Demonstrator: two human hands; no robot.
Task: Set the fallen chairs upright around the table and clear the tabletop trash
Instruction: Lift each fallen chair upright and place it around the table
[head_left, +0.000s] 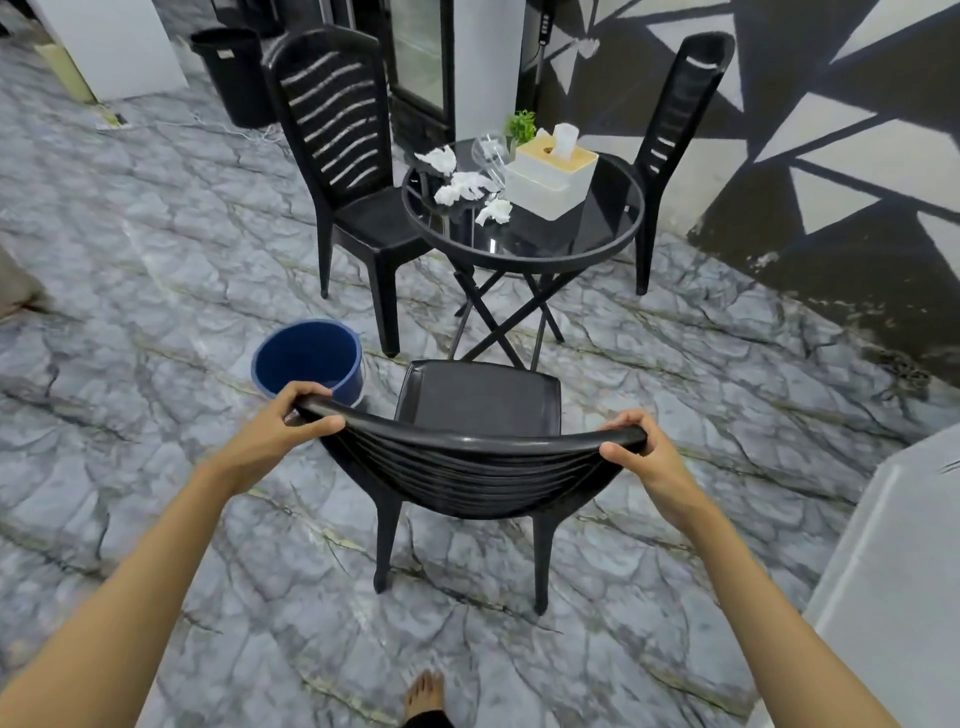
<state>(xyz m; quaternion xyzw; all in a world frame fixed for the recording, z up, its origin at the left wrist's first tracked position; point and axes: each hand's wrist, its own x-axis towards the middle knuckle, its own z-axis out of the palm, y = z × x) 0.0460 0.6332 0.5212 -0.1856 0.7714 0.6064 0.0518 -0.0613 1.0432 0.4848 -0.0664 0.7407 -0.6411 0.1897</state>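
Observation:
A black plastic chair (480, 400) stands upright right in front of me, its seat facing the round glass table (613, 244). My left hand (291, 421) grips the left end of its top rail and my right hand (641, 452) grips the right end. Two more black chairs stand upright, one left of the table (337, 135) and one behind it on the right (680, 114). On the tabletop lie several crumpled white tissues (465, 187), a clear glass lying on its side (488, 150), a white tissue box (550, 179) and a small green plant (521, 126).
A blue bucket (309, 361) stands on the marble-pattern floor just left of the near chair. A black bin (236, 73) stands at the back left. A black-and-white patterned wall runs along the right, a grey surface (893, 571) juts in at lower right. My bare foot (426, 693) shows below.

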